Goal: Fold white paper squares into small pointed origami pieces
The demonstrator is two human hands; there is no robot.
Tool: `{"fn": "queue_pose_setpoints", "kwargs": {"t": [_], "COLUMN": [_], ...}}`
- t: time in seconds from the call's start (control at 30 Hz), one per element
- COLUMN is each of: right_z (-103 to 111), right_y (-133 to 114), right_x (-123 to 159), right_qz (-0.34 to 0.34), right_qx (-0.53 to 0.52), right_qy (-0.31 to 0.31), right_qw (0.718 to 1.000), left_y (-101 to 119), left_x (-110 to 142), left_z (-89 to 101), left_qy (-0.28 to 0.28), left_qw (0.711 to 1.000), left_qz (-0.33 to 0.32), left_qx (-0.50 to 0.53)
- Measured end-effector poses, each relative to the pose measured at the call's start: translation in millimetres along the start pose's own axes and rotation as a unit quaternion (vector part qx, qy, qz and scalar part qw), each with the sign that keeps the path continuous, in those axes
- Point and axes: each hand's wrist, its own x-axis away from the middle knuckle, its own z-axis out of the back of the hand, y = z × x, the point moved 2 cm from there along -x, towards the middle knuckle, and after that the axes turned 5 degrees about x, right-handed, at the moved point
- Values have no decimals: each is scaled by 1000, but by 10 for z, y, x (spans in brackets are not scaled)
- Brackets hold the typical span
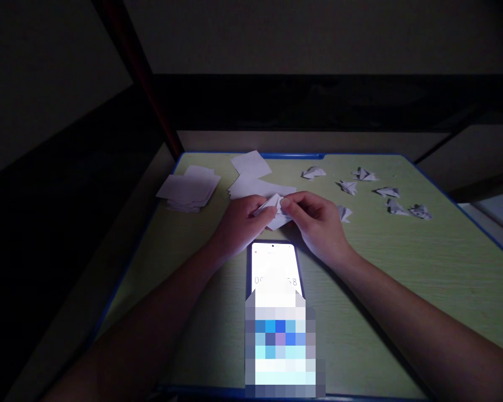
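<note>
Workpiece location: the folded paper [274,201] is held between both hands near the middle of the desk [406,279], beyond the top edge of the lit smartphone [272,268].

Hand state: the left hand [241,223] grips the left side of the workpiece, thumb laid across its near face. The right hand [322,226] pinches the right side, thumb pressed near the upper point. The fingers behind the paper are mostly hidden; their exact placement cannot be determined.

Surroundings: one stack of paper sheets [193,188] lies at the far left. A second group, the loose sheets [255,185], lies directly beyond the hands. Seven small folded paper figures [364,175] are spread to the right; the nearest is partly hidden by the right hand.

Possible faults and causes:
1. Skewed crease. Likely cause: unequal thumb pressure, or layers slipping between the thumbs.
2. Unfolding flap. Likely cause: one thumb lifting before the crease is pressed flat.
3. Torn or crumpled point. Likely cause: excessive force on the small, layered tip.
4. Misread edges. Likely cause: dim surroundings and phone glare.
5. Displaced figure. Likely cause: the right hand swinging outward into the nearest one.
</note>
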Motion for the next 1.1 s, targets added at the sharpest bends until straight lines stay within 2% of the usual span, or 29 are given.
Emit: {"fn": "queue_pose_setpoints", "kwargs": {"t": [0.33, 0.6, 0.93, 1.1], "right_z": [14, 2, -4, -10], "right_y": [-19, -31, -34, -38], "right_x": [-5, -1, 20, 24], "right_qz": [-9, -11, 35, 44], "right_qx": [18, 55, 51, 60], "right_qy": [-7, 1, 13, 11], "right_qw": [1000, 998, 998, 997], "left_y": [-4, -48, -19, -47], "left_x": [0, -16, 8, -1], "left_z": [4, -15, -23, -15], "left_qy": [16, 39, 51, 61], "left_qw": [999, 999, 995, 994], "left_qz": [-10, -2, 10, -6], "left_qx": [-28, 18, 86, 85]}}
